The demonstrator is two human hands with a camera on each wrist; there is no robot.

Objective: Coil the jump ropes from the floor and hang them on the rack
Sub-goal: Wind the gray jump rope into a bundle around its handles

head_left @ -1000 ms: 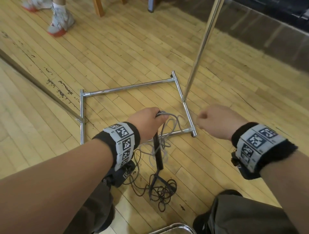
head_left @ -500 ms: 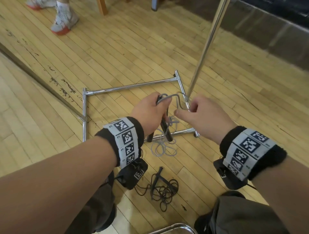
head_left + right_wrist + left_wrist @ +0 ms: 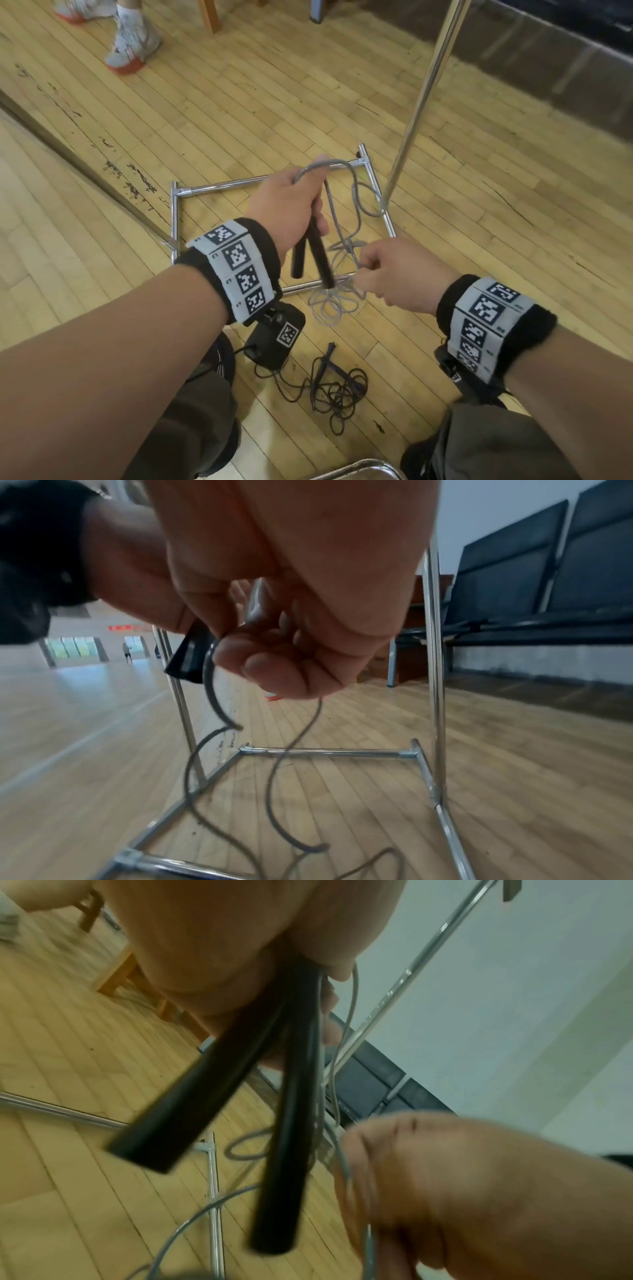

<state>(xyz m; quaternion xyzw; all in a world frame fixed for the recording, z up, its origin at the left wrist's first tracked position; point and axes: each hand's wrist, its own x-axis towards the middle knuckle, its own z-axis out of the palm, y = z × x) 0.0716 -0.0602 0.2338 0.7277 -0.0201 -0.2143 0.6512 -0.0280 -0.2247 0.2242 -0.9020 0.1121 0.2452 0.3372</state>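
Note:
My left hand (image 3: 291,205) grips both black handles (image 3: 315,255) of the grey jump rope (image 3: 337,305) above the rack's base, with a loop of cord arching over its knuckles. The handles (image 3: 274,1123) point down in the left wrist view. To the right and lower, my right hand (image 3: 394,274) pinches the grey cord (image 3: 209,669) between thumb and fingers. The rest of the cord hangs in loose loops to the floor. A black jump rope (image 3: 337,387) lies tangled on the floor between my knees. The chrome rack (image 3: 424,96) has an upright pole and a rectangular floor frame (image 3: 174,219).
Another person's white and red shoes (image 3: 133,44) stand at the far left. A wooden chair leg (image 3: 209,15) is at the top. Dark seats (image 3: 548,588) line the wall on the right. A chrome bar (image 3: 356,471) shows at the bottom edge.
My left hand has risen with the handles and the cord. My right hand went to the cord near the left hand, then slid down it to a lower spot.

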